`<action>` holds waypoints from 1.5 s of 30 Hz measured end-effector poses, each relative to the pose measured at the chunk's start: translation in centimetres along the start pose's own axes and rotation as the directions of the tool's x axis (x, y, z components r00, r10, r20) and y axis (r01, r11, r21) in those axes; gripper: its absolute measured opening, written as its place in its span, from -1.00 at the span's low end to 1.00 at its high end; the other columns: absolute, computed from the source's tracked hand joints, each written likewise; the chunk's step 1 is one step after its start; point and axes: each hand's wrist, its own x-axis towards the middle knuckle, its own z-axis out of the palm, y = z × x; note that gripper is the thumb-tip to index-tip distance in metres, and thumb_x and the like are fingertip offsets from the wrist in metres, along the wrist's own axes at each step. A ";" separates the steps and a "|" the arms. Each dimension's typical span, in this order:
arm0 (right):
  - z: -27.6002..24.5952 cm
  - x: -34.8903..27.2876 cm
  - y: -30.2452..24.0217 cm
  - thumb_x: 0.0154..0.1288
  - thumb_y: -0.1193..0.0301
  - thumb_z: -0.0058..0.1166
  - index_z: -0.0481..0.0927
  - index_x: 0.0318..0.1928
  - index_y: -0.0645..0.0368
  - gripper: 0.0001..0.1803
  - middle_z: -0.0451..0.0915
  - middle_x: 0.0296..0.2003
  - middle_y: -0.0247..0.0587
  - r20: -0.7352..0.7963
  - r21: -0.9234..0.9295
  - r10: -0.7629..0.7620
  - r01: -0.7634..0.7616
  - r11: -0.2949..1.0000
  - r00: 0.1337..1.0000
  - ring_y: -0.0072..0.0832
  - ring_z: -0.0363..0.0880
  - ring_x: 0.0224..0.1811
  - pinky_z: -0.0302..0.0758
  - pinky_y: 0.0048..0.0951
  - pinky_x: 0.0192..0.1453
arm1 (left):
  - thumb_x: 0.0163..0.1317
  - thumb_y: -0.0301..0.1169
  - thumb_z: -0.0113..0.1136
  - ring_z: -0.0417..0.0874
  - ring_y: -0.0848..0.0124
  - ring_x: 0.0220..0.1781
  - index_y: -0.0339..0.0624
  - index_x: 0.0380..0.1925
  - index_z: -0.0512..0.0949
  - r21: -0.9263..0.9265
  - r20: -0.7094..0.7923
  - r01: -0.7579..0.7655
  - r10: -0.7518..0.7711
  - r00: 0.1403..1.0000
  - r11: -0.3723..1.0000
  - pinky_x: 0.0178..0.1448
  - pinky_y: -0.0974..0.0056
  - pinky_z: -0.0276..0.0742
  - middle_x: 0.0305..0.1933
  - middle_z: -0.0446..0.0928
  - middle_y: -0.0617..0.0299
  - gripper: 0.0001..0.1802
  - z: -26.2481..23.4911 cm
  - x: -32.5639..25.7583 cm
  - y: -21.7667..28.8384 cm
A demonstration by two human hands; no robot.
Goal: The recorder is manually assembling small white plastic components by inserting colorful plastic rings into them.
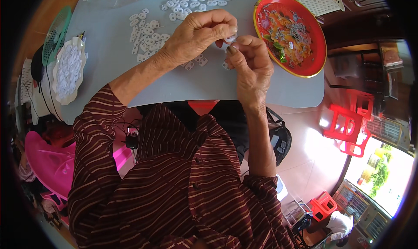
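Over the table, my left hand [196, 35] pinches a small white plastic piece [230, 38] between thumb and fingertips. Just to its right, the thumb and fingers of my right hand [252, 68] are closed close by that piece; whatever they grip is hidden by the fingertips. Similar flat white pieces with two holes lie in a loose group [146, 35] left of my left hand, and a larger pile [191, 0] lies beyond. A few more pieces [196, 62] rest beneath my wrists. To the right, a red round tray [320, 53] with a gold rim holds many tiny silvery parts.
A scalloped white dish [58, 70] heaped with white pieces stands at the table's left edge, beside a green mesh basket [50, 44]. A white perforated basket [305, 0] sits at the far right. Red stools [344, 125] and a pink chair [48, 162] stand on the floor.
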 end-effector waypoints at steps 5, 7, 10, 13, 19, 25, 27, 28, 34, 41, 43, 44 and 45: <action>-0.2 0.1 0.2 0.24 0.58 0.08 0.46 -0.14 0.29 -0.82 0.54 -0.37 -0.32 -0.004 0.003 -0.027 0.027 1.000 1.000 -0.71 0.45 -0.44 0.43 -0.66 -0.34 | 0.29 -0.32 0.10 0.45 0.58 -0.34 -0.28 -0.26 0.51 0.021 0.024 -0.011 0.010 1.000 1.000 -0.24 0.45 0.43 -0.37 0.44 0.37 -0.78 -0.6 0.1 0.3; -0.4 0.3 0.2 0.25 0.57 0.06 0.48 -0.11 0.31 -0.81 0.54 -0.36 -0.31 -0.012 0.021 -0.002 0.002 1.000 1.000 -0.69 0.45 -0.44 0.44 -0.66 -0.33 | 0.28 -0.29 0.12 0.49 0.60 -0.34 -0.22 -0.29 0.55 0.007 -0.067 -0.031 0.032 0.997 0.999 -0.25 0.46 0.48 -0.41 0.49 0.38 -0.79 -0.9 0.0 0.1; 0.1 0.8 -0.6 0.27 0.56 0.03 0.49 -0.06 0.34 -0.77 0.54 -0.35 -0.30 -0.021 0.028 0.031 -0.030 0.999 0.999 -0.68 0.46 -0.43 0.46 -0.65 -0.32 | 0.28 -0.30 0.12 0.50 0.60 -0.34 -0.23 -0.29 0.55 -0.015 -0.090 -0.015 0.013 0.996 1.000 -0.24 0.46 0.48 -0.43 0.49 0.38 -0.80 -1.0 -0.1 0.0; 0.6 1.4 -1.1 0.26 0.56 0.03 0.51 -0.06 0.35 -0.76 0.55 -0.35 -0.30 0.018 0.005 0.027 -0.027 1.000 0.999 -0.67 0.47 -0.43 0.46 -0.65 -0.32 | 0.28 -0.32 0.12 0.49 0.60 -0.36 -0.24 -0.31 0.54 0.042 -0.086 -0.017 0.021 0.996 0.999 -0.25 0.46 0.47 -0.46 0.48 0.38 -0.80 -0.5 -0.3 0.3; 0.1 3.0 -0.3 0.24 0.57 0.04 0.53 -0.08 0.35 -0.77 0.57 -0.34 -0.29 0.062 -0.087 0.018 -0.013 0.996 0.998 -0.68 0.46 -0.47 0.45 -0.66 -0.35 | 0.28 -0.39 0.10 0.47 0.59 -0.34 -0.28 -0.24 0.52 0.184 -0.055 -0.031 0.042 0.998 0.982 -0.21 0.46 0.46 -0.41 0.47 0.38 -0.83 -1.1 0.1 -0.4; 0.2 3.2 -0.4 0.27 0.56 0.02 0.54 -0.09 0.35 -0.79 0.59 -0.34 -0.28 -0.035 -0.144 -0.009 0.004 0.990 0.999 -0.65 0.53 -0.42 0.50 -0.63 -0.29 | 0.22 -0.41 0.13 0.42 0.60 -0.47 -0.29 -0.32 0.55 0.298 -0.103 -0.127 0.164 0.981 0.946 -0.36 0.46 0.39 -0.53 0.49 0.35 -0.85 -1.4 0.0 -0.7; 0.4 2.9 -0.4 0.28 0.56 0.01 0.54 -0.09 0.35 -0.79 0.59 -0.34 -0.28 -0.068 -0.096 0.012 -0.018 0.995 0.998 -0.63 0.55 -0.39 0.51 -0.62 -0.27 | 0.23 -0.40 0.12 0.42 0.60 -0.47 -0.29 -0.31 0.55 0.272 -0.104 -0.120 0.153 0.983 0.955 -0.36 0.45 0.39 -0.52 0.50 0.34 -0.84 -1.2 -0.2 -0.9; 0.5 2.9 -0.3 0.29 0.56 0.00 0.54 -0.09 0.35 -0.79 0.60 -0.33 -0.27 -0.062 -0.094 0.024 -0.030 0.995 0.998 -0.61 0.57 -0.36 0.53 -0.61 -0.24 | 0.24 -0.40 0.11 0.42 0.60 -0.47 -0.29 -0.30 0.56 0.245 -0.103 -0.113 0.142 0.984 0.963 -0.35 0.44 0.40 -0.51 0.51 0.34 -0.83 -1.1 -0.4 -1.0; 0.4 2.9 -0.4 0.29 0.57 0.00 0.54 -0.09 0.35 -0.80 0.60 -0.32 -0.26 -0.040 -0.109 -0.010 0.006 0.994 0.999 -0.60 0.59 -0.36 0.54 -0.60 -0.23 | 0.17 -0.54 0.12 0.52 0.43 -0.40 -0.30 -0.28 0.52 0.590 0.044 -0.198 0.214 0.976 0.782 -0.29 0.37 0.45 -0.41 0.51 0.22 -0.89 -1.5 -0.7 0.1; 0.7 3.0 -0.1 0.27 0.60 -0.01 0.54 -0.11 0.35 -0.81 0.60 -0.31 -0.25 -0.047 -0.100 -0.035 0.030 0.995 0.998 -0.59 0.60 -0.35 0.54 -0.60 -0.23 | 0.14 -0.50 0.15 0.53 0.26 -0.44 -0.29 -0.34 0.50 0.706 0.073 -0.302 0.358 0.931 0.640 -0.33 0.27 0.45 -0.44 0.50 0.12 -0.90 -1.6 -0.5 -0.6; 1.1 2.9 0.0 0.29 0.56 0.00 0.54 -0.09 0.34 -0.80 0.60 -0.33 -0.26 -0.049 -0.102 -0.043 0.037 0.994 0.998 -0.60 0.58 -0.35 0.53 -0.59 -0.21 | 0.16 -0.55 0.12 0.50 0.31 -0.42 -0.29 -0.31 0.49 0.595 0.020 -0.282 0.337 0.941 0.752 -0.33 0.31 0.43 -0.43 0.45 0.17 -0.90 -1.2 -0.5 0.1; 1.2 2.9 0.0 0.31 0.52 0.01 0.53 -0.07 0.34 -0.78 0.61 -0.36 -0.27 -0.051 -0.105 -0.051 0.046 0.993 0.997 -0.61 0.57 -0.35 0.52 -0.58 -0.19 | 0.16 -0.55 0.12 0.50 0.31 -0.42 -0.29 -0.31 0.49 0.595 0.020 -0.282 0.337 0.941 0.753 -0.33 0.31 0.43 -0.43 0.45 0.17 -0.90 -1.2 -0.5 0.0; 1.3 2.9 0.0 0.31 0.52 0.01 0.53 -0.07 0.34 -0.78 0.61 -0.36 -0.27 -0.048 -0.104 -0.051 0.046 0.994 0.998 -0.61 0.57 -0.35 0.52 -0.58 -0.19 | 0.16 -0.53 0.12 0.50 0.35 -0.42 -0.30 -0.30 0.49 0.591 0.007 -0.254 0.310 0.951 0.766 -0.32 0.32 0.44 -0.43 0.46 0.18 -0.89 -1.3 -0.5 -0.1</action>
